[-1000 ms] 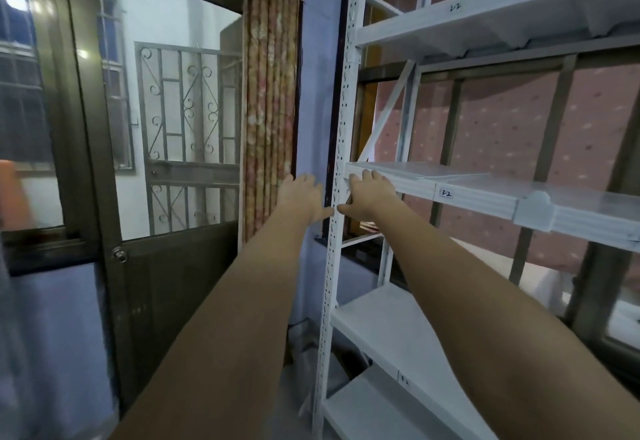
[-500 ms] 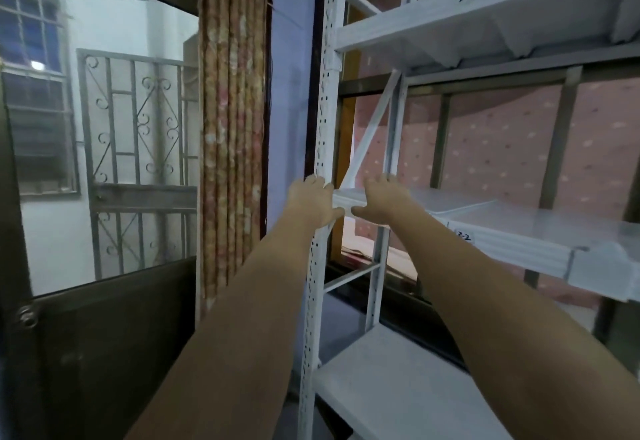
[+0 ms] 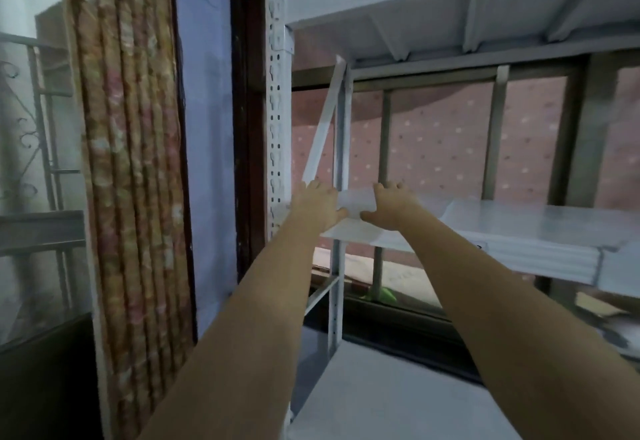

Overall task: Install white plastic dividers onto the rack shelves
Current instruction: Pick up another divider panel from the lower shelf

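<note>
Left hand (image 3: 317,205) and right hand (image 3: 391,207) laid flat, fingers extended, on white plastic divider (image 3: 353,202) at middle shelf's (image 3: 536,252) left end, beside perforated upright (image 3: 277,110).

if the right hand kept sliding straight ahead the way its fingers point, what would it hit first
Probably nothing on the shelf itself: the right hand lies on the white sheet, pointing toward the back. Beyond it the way looks free to the shelf's rear edge, then the window bars, though depth is unclear.
</note>
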Demonstrator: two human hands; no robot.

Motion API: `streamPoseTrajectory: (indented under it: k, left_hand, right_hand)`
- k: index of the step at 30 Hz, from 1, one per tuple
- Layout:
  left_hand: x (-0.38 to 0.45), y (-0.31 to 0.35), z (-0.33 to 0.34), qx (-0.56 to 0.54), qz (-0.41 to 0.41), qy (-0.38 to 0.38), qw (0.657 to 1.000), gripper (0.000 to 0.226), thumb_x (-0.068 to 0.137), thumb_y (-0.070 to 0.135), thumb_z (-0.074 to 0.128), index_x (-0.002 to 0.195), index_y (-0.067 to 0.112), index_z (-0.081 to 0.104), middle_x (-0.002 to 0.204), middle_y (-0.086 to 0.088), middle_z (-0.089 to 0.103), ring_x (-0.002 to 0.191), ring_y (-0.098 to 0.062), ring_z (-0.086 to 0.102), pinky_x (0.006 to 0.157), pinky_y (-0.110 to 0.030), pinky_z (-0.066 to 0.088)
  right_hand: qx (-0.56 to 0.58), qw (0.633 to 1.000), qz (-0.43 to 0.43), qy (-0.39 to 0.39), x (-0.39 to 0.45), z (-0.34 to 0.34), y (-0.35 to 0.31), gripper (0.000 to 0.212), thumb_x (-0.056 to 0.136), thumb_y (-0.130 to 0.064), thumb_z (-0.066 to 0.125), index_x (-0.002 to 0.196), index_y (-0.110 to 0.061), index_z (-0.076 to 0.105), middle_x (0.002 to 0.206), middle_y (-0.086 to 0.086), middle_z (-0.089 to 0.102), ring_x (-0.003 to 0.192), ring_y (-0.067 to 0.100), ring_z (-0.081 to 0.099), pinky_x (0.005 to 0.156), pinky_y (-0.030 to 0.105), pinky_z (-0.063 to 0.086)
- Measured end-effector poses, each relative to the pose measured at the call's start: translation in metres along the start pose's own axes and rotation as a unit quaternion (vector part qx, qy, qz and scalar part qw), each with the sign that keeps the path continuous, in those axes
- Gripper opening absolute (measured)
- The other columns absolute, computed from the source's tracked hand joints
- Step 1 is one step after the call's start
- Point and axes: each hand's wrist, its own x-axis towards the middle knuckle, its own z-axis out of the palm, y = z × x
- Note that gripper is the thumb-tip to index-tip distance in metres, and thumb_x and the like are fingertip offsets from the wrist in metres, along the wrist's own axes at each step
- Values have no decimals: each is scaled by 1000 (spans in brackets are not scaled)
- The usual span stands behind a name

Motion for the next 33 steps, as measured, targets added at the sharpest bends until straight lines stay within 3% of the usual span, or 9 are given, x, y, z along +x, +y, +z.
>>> streamPoseTrajectory:
  k: [6, 11, 17, 21, 25, 27, 33]
  left_hand:
    - [38, -17, 31, -65, 56, 0, 996, 60, 98, 50, 32, 145, 14, 36, 145, -12, 40, 130, -28, 38, 105, -41, 32]
    - [69, -18, 34, -156, 75, 1, 985, 64, 99, 50, 32, 152, 16, 20, 157, -9, 20, 141, -27, 24, 112, -42, 24]
    - [115, -16, 43, -156, 69, -26, 985, 71, 97, 54, 32, 154, 18, 10, 160, -9, 6, 146, -29, 10, 116, -43, 15]
    - [135, -16, 62, -133, 47, -67, 988, 71, 97, 56, 30, 154, 18, 11, 160, -10, 7, 146, -30, 12, 115, -44, 17]
    - [160, -16, 80, -104, 21, -137, 985, 75, 95, 61, 30, 154, 18, 13, 159, -10, 12, 145, -27, 15, 113, -42, 20]
    - [170, -16, 85, -98, 6, -159, 982, 77, 94, 64, 30, 153, 16, 16, 158, -10, 14, 144, -28, 17, 112, -42, 22]
    - [194, -11, 99, -144, -16, -259, 955, 88, 86, 74, 30, 150, 14, 28, 155, -12, 26, 139, -33, 30, 114, -46, 25]
  right_hand:
    - [-18, 997, 79, -15, 23, 8, -7, 74, 93, -53, 47, 148, -9, 24, 149, 16, 32, 134, 35, 34, 105, 43, 34]
    - [-28, 985, 168, -41, 41, 11, 6, 73, 97, -55, 36, 149, -6, 23, 153, 19, 24, 139, 35, 28, 108, 45, 32]
    - [-25, 964, 256, -69, 74, 22, 33, 76, 97, -57, 33, 151, -6, 18, 155, 20, 19, 140, 38, 24, 110, 49, 32]
    - [-29, 952, 286, -107, 98, 37, 44, 76, 96, -57, 33, 151, -7, 19, 155, 22, 20, 141, 40, 23, 112, 51, 27]
    - [-57, 927, 340, -145, 111, 39, 50, 62, 99, -52, 28, 141, -8, 40, 146, 18, 39, 132, 38, 39, 106, 53, 36]
    - [-75, 913, 362, -172, 115, 37, 48, 62, 98, -53, 27, 140, -10, 42, 144, 18, 42, 129, 39, 43, 103, 55, 38]
    - [-72, 902, 383, -188, 134, 42, 46, 66, 94, -59, 28, 135, -12, 49, 138, 18, 49, 122, 40, 50, 100, 55, 42]
